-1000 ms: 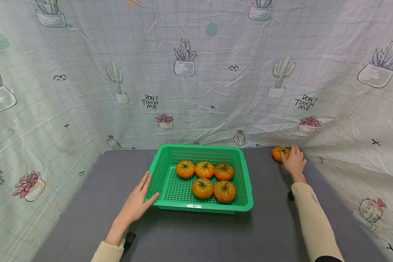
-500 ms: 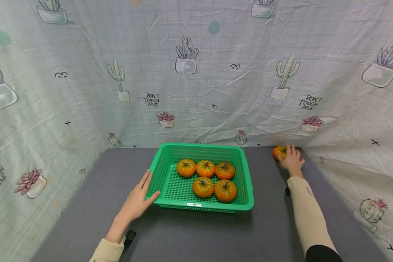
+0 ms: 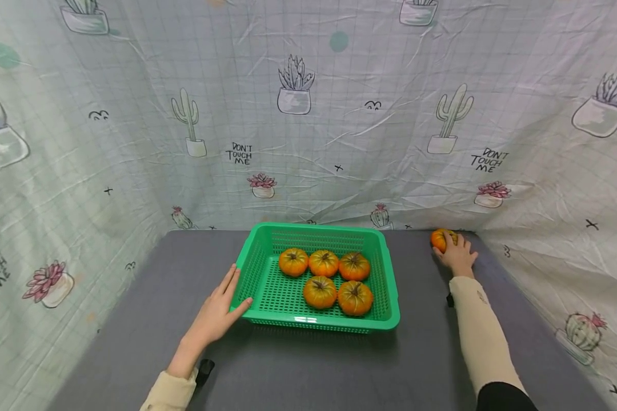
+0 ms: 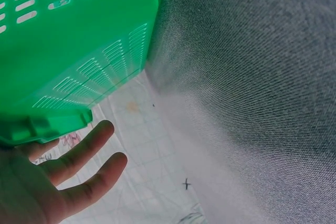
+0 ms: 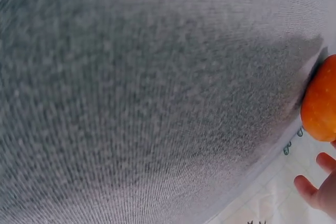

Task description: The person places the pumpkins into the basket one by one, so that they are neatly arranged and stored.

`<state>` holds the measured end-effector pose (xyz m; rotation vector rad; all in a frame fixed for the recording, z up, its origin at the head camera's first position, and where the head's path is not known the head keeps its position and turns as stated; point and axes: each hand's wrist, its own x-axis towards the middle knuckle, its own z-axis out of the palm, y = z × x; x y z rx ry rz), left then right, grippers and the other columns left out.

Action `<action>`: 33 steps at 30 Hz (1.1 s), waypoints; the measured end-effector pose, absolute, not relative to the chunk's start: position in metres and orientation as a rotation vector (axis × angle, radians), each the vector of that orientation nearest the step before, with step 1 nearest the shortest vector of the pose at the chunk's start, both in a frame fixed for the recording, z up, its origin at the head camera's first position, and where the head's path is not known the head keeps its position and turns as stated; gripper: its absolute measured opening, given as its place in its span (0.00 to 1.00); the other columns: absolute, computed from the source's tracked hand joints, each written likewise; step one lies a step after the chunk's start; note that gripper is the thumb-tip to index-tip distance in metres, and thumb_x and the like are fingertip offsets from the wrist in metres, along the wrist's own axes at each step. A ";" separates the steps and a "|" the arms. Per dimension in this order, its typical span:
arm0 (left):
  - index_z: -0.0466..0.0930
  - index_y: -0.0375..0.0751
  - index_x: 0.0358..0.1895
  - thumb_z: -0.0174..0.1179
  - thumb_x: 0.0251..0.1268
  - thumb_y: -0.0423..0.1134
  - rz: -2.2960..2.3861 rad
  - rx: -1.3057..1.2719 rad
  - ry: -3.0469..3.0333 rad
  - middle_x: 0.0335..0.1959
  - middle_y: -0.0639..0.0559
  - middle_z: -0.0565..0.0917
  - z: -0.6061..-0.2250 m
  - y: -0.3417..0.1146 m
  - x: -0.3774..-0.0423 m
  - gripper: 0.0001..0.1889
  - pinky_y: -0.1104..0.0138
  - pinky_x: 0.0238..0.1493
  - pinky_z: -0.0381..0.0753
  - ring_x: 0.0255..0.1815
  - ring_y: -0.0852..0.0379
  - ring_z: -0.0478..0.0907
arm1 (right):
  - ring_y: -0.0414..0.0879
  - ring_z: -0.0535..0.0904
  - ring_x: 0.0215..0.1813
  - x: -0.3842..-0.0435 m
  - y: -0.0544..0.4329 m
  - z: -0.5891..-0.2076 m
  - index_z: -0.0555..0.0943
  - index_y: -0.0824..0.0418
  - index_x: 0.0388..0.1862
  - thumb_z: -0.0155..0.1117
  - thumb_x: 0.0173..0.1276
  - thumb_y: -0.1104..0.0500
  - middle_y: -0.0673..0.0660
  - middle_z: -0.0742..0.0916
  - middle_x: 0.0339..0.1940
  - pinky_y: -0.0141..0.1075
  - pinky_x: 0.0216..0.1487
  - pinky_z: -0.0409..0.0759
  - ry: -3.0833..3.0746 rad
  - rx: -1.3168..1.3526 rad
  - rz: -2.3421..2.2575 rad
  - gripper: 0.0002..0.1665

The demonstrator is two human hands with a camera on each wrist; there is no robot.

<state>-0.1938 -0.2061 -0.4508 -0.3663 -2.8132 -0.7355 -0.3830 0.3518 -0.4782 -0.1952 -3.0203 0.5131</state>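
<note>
My left hand (image 3: 212,313) rests against the left side of a green plastic basket (image 3: 349,325), fingers straight along its rim and thumb at the front corner. In the left wrist view, its spread fingers (image 4: 94,182) show below the basket's slotted wall (image 4: 68,56). Inside the basket sit several small orange pumpkins (image 3: 320,293) with brownish stems. At the far right, my right hand (image 3: 459,258) holds another small pumpkin (image 3: 437,240), thumb in front and fingers over its top. The right wrist view cuts this pumpkin off at the edge; two fingertips (image 5: 303,184) stand apart from it.
A dark grey cloth-like tabletop (image 3: 308,371) lies under everything. Behind and at both sides hangs a pale curtain (image 3: 329,131) printed with potted cacti, meeting the table's back edge close behind the right-hand pumpkin.
My right hand has shifted slightly left, its fingers now over the pumpkin at the far right. The left hand and the basket stay as they were; the head view has tilted a little.
</note>
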 end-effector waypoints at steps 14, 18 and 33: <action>0.43 0.42 0.71 0.49 0.63 0.54 -0.734 -0.359 -2.821 0.73 0.47 0.43 -0.450 -0.207 -0.194 0.39 0.41 0.53 0.63 0.65 0.35 0.57 | 0.77 0.51 0.54 -0.386 0.348 -0.484 0.53 0.68 0.57 0.50 0.66 0.46 0.82 0.56 0.51 0.67 0.47 0.55 -2.933 -0.234 0.430 0.34; 0.43 0.42 0.71 0.48 0.63 0.56 -0.723 -0.362 -2.825 0.73 0.47 0.43 -0.450 -0.207 -0.195 0.39 0.40 0.53 0.62 0.65 0.35 0.57 | 0.78 0.51 0.54 -0.386 0.346 -0.484 0.51 0.68 0.56 0.48 0.66 0.45 0.85 0.57 0.50 0.67 0.48 0.54 -2.958 -0.252 0.446 0.34; 0.44 0.40 0.71 0.46 0.63 0.58 -0.719 -0.375 -2.791 0.73 0.46 0.44 -0.450 -0.206 -0.194 0.39 0.39 0.51 0.62 0.63 0.32 0.58 | 0.77 0.53 0.52 -0.381 0.344 -0.486 0.51 0.69 0.53 0.48 0.67 0.45 0.83 0.60 0.47 0.66 0.48 0.55 -2.955 -0.242 0.408 0.33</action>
